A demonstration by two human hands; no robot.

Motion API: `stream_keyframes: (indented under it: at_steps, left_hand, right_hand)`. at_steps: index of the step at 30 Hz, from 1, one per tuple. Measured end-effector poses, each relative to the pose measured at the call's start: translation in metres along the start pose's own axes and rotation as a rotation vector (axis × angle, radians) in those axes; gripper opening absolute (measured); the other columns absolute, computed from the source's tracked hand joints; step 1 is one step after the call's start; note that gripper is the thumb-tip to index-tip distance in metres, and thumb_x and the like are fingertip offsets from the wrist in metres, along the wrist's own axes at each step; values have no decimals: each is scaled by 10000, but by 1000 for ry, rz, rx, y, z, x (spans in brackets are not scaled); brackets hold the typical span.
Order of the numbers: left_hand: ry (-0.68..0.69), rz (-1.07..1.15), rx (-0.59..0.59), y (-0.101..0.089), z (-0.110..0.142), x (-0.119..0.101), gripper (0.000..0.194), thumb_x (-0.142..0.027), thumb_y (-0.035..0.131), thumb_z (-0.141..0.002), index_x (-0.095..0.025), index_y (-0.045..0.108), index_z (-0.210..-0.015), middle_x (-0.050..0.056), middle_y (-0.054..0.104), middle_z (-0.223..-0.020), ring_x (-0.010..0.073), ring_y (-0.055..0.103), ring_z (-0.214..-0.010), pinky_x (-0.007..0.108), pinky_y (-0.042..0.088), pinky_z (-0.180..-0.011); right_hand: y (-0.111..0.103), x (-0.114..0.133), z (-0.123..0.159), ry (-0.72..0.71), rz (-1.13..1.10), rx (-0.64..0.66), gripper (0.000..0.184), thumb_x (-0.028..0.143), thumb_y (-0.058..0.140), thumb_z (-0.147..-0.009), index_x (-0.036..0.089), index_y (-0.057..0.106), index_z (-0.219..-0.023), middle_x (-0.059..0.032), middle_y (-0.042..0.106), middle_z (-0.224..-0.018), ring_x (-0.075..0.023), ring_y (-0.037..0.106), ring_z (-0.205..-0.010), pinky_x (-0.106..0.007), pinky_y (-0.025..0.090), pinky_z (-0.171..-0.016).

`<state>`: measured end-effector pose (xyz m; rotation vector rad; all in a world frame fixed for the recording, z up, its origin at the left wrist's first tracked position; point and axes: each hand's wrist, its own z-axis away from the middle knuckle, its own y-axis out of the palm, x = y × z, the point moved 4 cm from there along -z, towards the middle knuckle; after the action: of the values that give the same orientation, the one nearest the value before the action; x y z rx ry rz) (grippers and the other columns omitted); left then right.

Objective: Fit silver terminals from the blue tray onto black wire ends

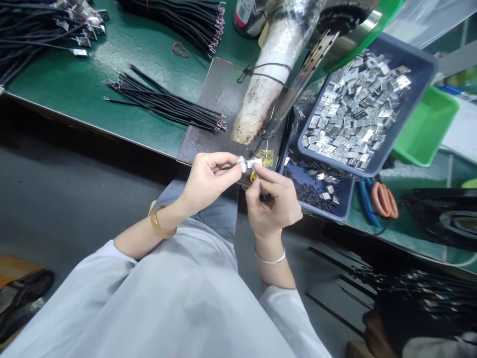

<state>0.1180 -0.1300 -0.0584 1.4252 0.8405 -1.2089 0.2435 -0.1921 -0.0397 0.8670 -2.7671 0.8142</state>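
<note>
My left hand [208,181] is closed in front of the dark metal plate [199,139], thumb and index finger pinching a thin black cable [224,168]. White coverings show on those fingertips. Just to the right, my right hand [276,204] pinches a small silver USB plug [255,162] at the cable's end. The exact joint between cable and plug is too small to make out. Something yellow shows below the right fingertips. Above the hands are a white wrapped tube [266,74] and a perforated metal rod [301,82]. A loose bunch of black cables [164,102] lies to the left.
A blue-grey tray [417,69] of silver plug shells overlaps a lower tray [345,199] with small black parts. Orange-and-blue pliers [383,199] and a green bin [428,124] sit to the right. Cable bundles [179,20] lie at the back. Another person's head [395,318] appears lower right.
</note>
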Motion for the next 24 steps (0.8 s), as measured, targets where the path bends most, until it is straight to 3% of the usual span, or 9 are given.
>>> stream_keyframes:
  at_steps: [7,12,17,24]
  left_hand:
    - [14,-34,-14,4,-7,-9,336,-396,848,-701,-121,670,-625,-33,548,-587,51,451,-555,170,395,-518]
    - [34,-32,-26,6,-8,-14,292,-367,835,-701,-124,683,-641,-14,600,-627,66,492,-584,174,420,-536]
    - [36,-73,-7,2,-9,-14,220,-288,801,-704,-122,683,-618,-17,584,-609,67,496,-584,171,428,-545]
    - [6,-82,-4,0,-10,-10,193,-277,784,-696,-113,704,-633,-2,623,-630,77,529,-600,168,437,-542]
  right_hand:
    - [6,-4,-2,-15,-1,-30,135,92,651,-901,213,589,-904,-44,794,-966,-148,768,-853,-244,614,-744]
    - [4,-2,-8,-30,48,-65,125,128,662,-898,227,592,-871,-34,793,-941,-160,768,-823,-266,622,-711]
    - [2,0,-7,-59,11,-21,151,111,666,-869,228,574,-840,-42,795,-965,-166,773,-848,-260,637,-730]
    - [7,-10,2,241,-172,29,81,145,616,-919,216,577,-905,-86,761,-1146,-226,769,-985,-331,666,-714]
